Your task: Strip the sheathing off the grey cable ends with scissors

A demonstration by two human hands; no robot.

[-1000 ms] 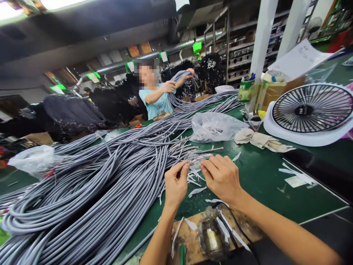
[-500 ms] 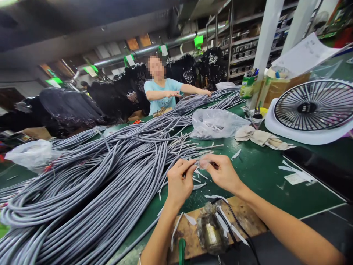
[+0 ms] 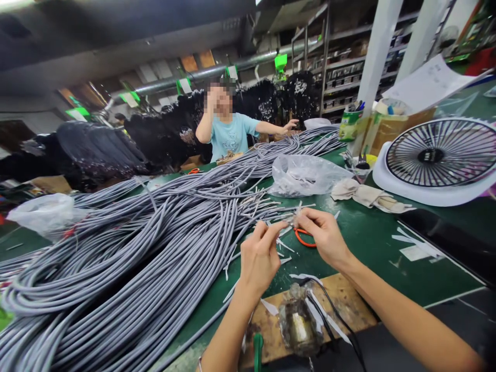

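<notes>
Your left hand (image 3: 260, 258) with its grip pinched together, contents too small to tell, your right hand (image 3: 326, 236) pinching a pale scrap (image 3: 298, 211) beside a red loop (image 3: 304, 244), grey cables (image 3: 166, 248) heaped leftward across the green counter (image 3: 380, 243)

Your grey cables (image 3: 186, 227) have smooth, rubbery-looking plastic jackets with a dull sheen, lying on a smooth green table (image 3: 387, 248) that shines softly. The bag (image 3: 306, 175) ahead of you is crinkled, see-through plastic. To your right, the fan's base (image 3: 418, 194) is smooth white plastic, while the crumpled cloth (image 3: 368, 196) looks soft and matt. Nearer you, the board (image 3: 344, 297) is stained, worn wood, carrying a brassy metal block (image 3: 300, 328) with a rough crust. The curled sheet (image 3: 430, 85) looks like matt paper; the orange loop (image 3: 304, 239), smooth plastic.
</notes>
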